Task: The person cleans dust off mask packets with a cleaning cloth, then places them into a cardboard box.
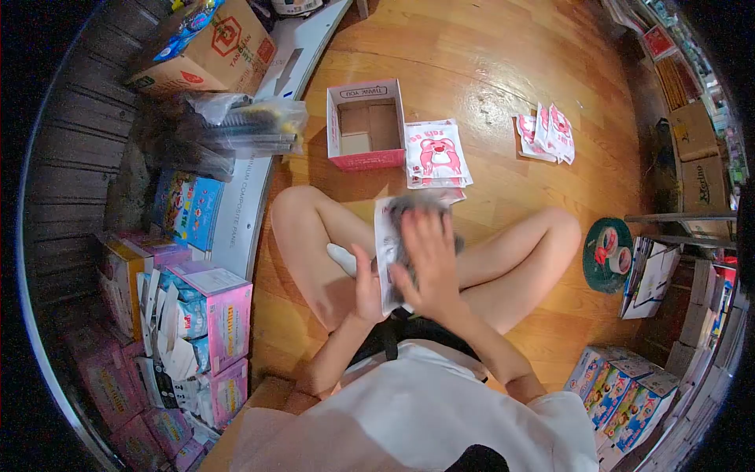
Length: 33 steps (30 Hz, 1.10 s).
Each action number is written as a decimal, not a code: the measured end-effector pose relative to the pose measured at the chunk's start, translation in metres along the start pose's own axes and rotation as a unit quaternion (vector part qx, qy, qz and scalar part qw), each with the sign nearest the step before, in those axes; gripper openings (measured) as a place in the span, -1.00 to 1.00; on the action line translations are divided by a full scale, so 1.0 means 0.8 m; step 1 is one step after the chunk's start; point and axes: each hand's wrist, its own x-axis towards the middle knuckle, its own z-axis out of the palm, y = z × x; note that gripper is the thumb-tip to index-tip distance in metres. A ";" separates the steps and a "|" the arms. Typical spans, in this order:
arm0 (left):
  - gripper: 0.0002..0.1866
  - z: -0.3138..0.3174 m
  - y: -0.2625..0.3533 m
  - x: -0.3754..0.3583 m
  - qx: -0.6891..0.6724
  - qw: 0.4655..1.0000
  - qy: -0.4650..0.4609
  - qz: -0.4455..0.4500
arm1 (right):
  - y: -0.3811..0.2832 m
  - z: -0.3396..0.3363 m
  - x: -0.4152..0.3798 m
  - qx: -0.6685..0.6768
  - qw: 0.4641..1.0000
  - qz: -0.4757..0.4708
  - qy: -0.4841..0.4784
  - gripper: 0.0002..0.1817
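A white flat packet (385, 259) is held over my lap, with a dark, blurred patch on its right part whose nature I cannot make out. My left hand (366, 289) grips the packet's lower left side, thumb up and other fingers hidden behind it. Laid across the dark patch from the right is my right hand (429, 259), fingers stretched out and slightly smeared by motion. Beyond the hands, a pile of white packets with a pink bear print (438, 153) lies on the floor. Beside it stands an open pink-and-white box (366, 161) with bare cardboard inside.
Several more white-and-pink packets (546, 134) lie farther right. A green round basket (595, 267) holds tape rolls (620, 259). Shelving on the left carries pink boxes (224, 315) and a brown carton (228, 47). Colourful boxes (621, 393) stand at lower right.
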 end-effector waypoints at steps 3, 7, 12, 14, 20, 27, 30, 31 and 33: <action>-0.16 0.022 0.000 0.000 0.096 0.994 0.018 0.048 | 0.000 0.000 0.044 0.023 0.998 0.041 0.039 -0.34; -0.17 0.018 -0.007 -0.012 0.130 0.978 0.104 0.130 | -0.054 0.016 0.005 0.050 0.995 -0.038 -0.074 -0.39; -0.18 0.001 -0.005 -0.017 0.134 0.989 0.050 0.023 | -0.024 0.013 0.052 0.028 0.999 0.010 0.013 -0.42; -0.17 -0.002 -0.006 -0.016 0.111 0.990 0.084 0.038 | -0.024 0.014 0.060 0.023 1.000 -0.010 -0.014 -0.43; -0.27 0.035 0.036 -0.007 0.027 0.948 0.308 0.070 | -0.045 0.027 0.001 0.090 0.989 -0.032 -0.109 -0.44; -0.36 0.004 0.004 -0.003 0.083 0.993 0.030 0.083 | 0.012 0.036 0.037 0.081 0.994 0.071 0.034 -0.43; -0.38 0.011 0.017 0.003 0.022 0.993 0.064 0.094 | 0.016 0.040 0.049 0.090 0.995 0.030 -0.003 -0.42; -0.39 0.013 0.026 0.007 -0.009 0.990 0.087 0.112 | 0.008 0.038 0.043 0.090 0.996 0.020 -0.021 -0.42; -0.39 0.002 0.042 0.010 -0.012 0.977 0.155 0.144 | -0.021 0.033 0.007 0.088 0.994 0.000 -0.064 -0.41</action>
